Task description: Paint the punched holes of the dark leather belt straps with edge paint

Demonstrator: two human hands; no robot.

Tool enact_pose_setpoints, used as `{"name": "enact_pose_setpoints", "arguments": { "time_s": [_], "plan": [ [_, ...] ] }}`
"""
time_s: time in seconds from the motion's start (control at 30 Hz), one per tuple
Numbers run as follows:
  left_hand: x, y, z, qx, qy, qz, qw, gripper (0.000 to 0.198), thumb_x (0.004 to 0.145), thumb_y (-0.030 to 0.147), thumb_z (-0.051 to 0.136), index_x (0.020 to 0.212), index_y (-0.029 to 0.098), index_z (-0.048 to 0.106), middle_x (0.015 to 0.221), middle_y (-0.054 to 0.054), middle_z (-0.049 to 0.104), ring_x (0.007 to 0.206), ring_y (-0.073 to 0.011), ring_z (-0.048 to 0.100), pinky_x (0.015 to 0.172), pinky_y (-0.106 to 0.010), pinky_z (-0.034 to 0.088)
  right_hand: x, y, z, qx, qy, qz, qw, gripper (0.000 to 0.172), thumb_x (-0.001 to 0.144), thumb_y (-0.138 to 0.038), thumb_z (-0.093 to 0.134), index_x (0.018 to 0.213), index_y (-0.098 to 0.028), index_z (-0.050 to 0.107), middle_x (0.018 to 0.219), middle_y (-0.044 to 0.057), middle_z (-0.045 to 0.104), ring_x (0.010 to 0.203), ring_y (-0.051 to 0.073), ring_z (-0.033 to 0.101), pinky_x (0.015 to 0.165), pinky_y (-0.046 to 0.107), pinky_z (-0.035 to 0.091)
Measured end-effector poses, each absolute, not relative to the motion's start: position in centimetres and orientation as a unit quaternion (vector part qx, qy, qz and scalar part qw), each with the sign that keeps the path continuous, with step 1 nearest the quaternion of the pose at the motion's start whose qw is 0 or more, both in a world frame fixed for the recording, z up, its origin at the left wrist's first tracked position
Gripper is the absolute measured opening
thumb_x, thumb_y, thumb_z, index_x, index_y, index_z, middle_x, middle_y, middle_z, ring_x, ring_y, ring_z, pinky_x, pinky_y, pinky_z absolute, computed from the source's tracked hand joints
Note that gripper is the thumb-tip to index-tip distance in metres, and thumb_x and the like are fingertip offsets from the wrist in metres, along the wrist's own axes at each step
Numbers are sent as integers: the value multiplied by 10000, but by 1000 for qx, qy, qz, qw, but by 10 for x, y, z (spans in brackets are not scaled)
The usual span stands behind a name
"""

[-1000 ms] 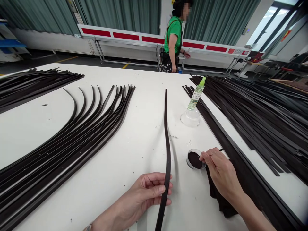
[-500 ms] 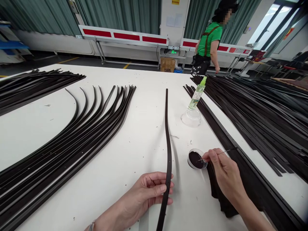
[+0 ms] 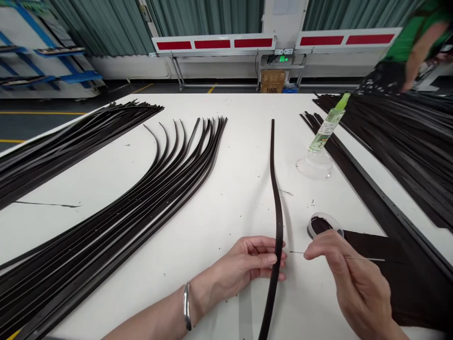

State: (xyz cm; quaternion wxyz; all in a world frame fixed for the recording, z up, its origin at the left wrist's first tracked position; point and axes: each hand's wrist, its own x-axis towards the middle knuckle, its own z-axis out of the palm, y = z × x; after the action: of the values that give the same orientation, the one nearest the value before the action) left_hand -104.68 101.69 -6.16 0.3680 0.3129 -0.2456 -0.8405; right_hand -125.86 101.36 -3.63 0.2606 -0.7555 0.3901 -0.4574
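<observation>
My left hand (image 3: 253, 262) pinches a long narrow black strip (image 3: 279, 226) between thumb and fingers. The strip runs away from me, bowed up off the white table. In my right hand (image 3: 357, 278) is a thin needle-like rod (image 3: 368, 259), held in a pinch. Its fine tip points left and stands just right of the strip, apart from it. Behind my right hand sits a small clear round dish (image 3: 336, 222) with something black (image 3: 320, 225) inside; my fingers cover part of the dish's near side.
A green spray bottle (image 3: 327, 127) leans on an upturned clear bowl (image 3: 314, 165). Black strips lie fanned at left (image 3: 141, 208) and piled at right (image 3: 396, 141). Black material (image 3: 406, 283) lies under my right forearm. A person in green (image 3: 410, 47) is beyond the table, at right.
My right hand has brought the rod from inside the dish over to beside the strip. The view has turned left, and the person in green has moved right. My left hand keeps its grip.
</observation>
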Motion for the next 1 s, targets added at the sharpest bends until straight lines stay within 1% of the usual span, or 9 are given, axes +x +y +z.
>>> {"name": "enact_pose_setpoints", "arguments": {
  "time_s": [0.1, 0.27, 0.47, 0.67, 0.87, 1.0],
  "plan": [
    [-1047, 1017, -62, 308, -241, -842, 371, 231, 801, 161, 709, 1029, 124, 700, 965, -98, 664, 927, -184, 621, 848, -372, 535, -1251, 1014, -41, -796, 324, -451, 240, 263, 908, -15, 402, 985, -175, 596, 825, 43, 658, 815, 164, 598, 758, 339, 464],
    [-1047, 1016, -65, 293, -247, -846, 371, 235, 800, 159, 710, 1033, 129, 698, 941, -83, 667, 853, -156, 625, 813, -356, 540, -1247, 1012, -45, -815, 296, -443, 226, 307, 886, 45, 403, 1034, -164, 573, 851, 43, 654, 835, 152, 590, 761, 339, 462],
    [-1047, 1016, -66, 291, -245, -846, 373, 234, 799, 150, 708, 1030, 122, 696, 909, -78, 668, 859, -158, 627, 813, -351, 538, -1248, 1012, -50, -821, 283, -438, 232, 296, 881, 51, 425, 1038, -151, 574, 887, 49, 651, 868, 154, 580, 791, 356, 461],
    [-1047, 1016, -66, 294, -246, -845, 372, 251, 788, 171, 726, 1034, 131, 699, 925, -81, 671, 849, -161, 627, 805, -361, 543, -1247, 1010, -49, -829, 289, -424, 223, 288, 886, 24, 436, 1046, -173, 572, 882, 43, 656, 858, 164, 590, 777, 366, 473],
    [-1048, 1017, -67, 297, -239, -843, 378, 241, 770, 177, 746, 1006, 148, 710, 904, -75, 686, 863, -173, 633, 806, -370, 544, -1244, 1011, -48, -839, 285, -423, 191, 294, 871, 26, 455, 1052, -175, 567, 866, 52, 685, 810, 175, 614, 734, 376, 489],
    [-1049, 1017, -67, 301, -237, -841, 382, 250, 764, 181, 751, 1008, 144, 713, 905, -77, 692, 864, -178, 637, 813, -379, 542, -1244, 1013, -49, -839, 279, -423, 196, 298, 871, 29, 449, 1054, -176, 561, 866, 50, 681, 811, 172, 613, 740, 382, 495]
  ]
}}
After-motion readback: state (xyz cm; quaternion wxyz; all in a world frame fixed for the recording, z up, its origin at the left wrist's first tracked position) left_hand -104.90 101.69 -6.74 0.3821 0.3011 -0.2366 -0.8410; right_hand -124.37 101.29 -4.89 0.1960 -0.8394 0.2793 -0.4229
